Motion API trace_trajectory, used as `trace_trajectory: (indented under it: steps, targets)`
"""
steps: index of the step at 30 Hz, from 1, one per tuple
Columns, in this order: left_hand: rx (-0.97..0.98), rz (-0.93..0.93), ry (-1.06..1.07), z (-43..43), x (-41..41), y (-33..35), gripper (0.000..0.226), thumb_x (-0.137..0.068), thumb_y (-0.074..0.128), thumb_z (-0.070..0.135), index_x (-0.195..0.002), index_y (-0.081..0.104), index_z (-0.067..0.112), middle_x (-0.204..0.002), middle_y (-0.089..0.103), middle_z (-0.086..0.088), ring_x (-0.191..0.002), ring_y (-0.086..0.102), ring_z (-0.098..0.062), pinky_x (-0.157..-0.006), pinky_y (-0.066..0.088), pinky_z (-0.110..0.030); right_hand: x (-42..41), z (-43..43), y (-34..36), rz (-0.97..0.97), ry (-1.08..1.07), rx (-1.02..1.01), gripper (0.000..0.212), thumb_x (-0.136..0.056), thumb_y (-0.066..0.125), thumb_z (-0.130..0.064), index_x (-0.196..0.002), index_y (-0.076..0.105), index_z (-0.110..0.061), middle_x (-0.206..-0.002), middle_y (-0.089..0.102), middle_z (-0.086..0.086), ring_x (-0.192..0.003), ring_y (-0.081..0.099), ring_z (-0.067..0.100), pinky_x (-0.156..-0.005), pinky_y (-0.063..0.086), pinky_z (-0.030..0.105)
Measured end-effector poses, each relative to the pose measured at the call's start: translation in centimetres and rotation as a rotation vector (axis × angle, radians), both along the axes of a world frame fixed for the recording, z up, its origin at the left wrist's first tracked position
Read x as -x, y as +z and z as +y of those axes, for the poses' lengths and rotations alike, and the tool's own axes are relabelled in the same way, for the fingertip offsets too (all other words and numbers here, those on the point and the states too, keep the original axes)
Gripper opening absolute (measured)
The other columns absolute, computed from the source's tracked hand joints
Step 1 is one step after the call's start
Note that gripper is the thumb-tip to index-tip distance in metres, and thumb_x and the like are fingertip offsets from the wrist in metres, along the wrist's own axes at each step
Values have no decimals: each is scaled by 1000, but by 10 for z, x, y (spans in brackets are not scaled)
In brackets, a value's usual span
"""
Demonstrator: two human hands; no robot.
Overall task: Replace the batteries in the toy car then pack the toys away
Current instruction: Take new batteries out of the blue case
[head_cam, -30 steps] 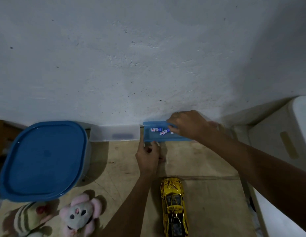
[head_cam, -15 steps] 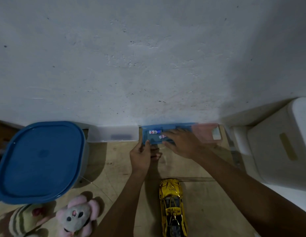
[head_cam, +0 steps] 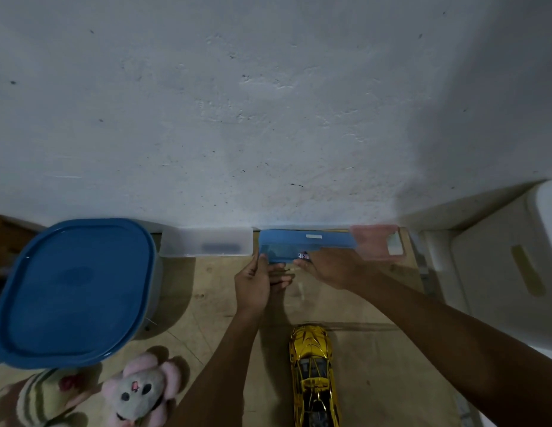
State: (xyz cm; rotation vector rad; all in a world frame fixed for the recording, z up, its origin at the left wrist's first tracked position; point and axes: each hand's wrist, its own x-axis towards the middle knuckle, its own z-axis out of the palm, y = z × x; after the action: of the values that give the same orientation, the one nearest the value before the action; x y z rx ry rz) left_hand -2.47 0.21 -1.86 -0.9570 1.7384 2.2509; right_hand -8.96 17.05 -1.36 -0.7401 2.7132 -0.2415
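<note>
A small blue box (head_cam: 281, 249) stands open at the wall, with its blue lid (head_cam: 308, 238) lying behind it. My left hand (head_cam: 254, 283) grips the box's near left corner. My right hand (head_cam: 333, 269) is at the box's near right edge, fingertips pinched on a small white battery (head_cam: 303, 255). The rest of the box's floor looks bare. The gold toy car (head_cam: 313, 374) sits on the wooden board (head_cam: 376, 365) near me, nose toward the wall, between my forearms.
A clear box (head_cam: 207, 245) and a pink box (head_cam: 376, 241) flank the blue one. A large tub with a blue lid (head_cam: 74, 291) stands at left. A pink plush (head_cam: 140, 391) and a striped plush (head_cam: 42, 396) lie at bottom left. A white bin (head_cam: 509, 260) is at right.
My right hand dropped from the box's far side onto the two batteries, then drew back toward me. Only one battery now shows, at my fingertips. My left hand stayed on the box.
</note>
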Motion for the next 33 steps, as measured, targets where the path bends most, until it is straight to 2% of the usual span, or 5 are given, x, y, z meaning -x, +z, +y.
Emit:
trace_trajectory:
  steps: [5,8,13,24,33]
  targets:
    - [-13,-5,16,0,0,2,21,-104,47,20,-96,66,25,-86,76,-15,-62,74,-23,-59,63,-29,20,-2,33,-296,102,-7,23,-101,41,-42,-100,44,-18,-73,41,-10,-64,44,7,-53,27,19]
    - [-24,-3,15,0,-1,2,20,-104,47,20,-98,65,26,-85,76,-15,-65,75,-24,-60,63,-30,24,-9,32,-312,0,118,16,-101,41,-36,-104,45,-21,-81,56,-3,-65,51,11,-54,34,25]
    - [-32,-19,25,0,0,-1,18,-104,48,20,-108,64,23,-86,77,-13,-66,75,-24,-61,63,-31,23,-26,26,118,-23,-12,28,-101,38,-34,-125,49,-24,-95,71,4,-78,66,25,-61,41,30]
    - [-46,-39,17,-2,1,-4,20,-103,50,21,-109,68,14,-90,77,-16,-68,75,-25,-65,64,-34,15,-37,15,386,-55,-137,22,-80,71,-46,-80,74,-24,-59,69,-2,-53,66,19,-44,42,25]
    - [-100,-50,54,-1,2,-4,26,-103,51,19,-124,64,11,-88,77,-15,-69,76,-24,-61,63,-30,14,-24,28,59,-206,67,39,-94,44,-56,-89,66,-24,-83,70,-1,-72,63,18,-61,49,33]
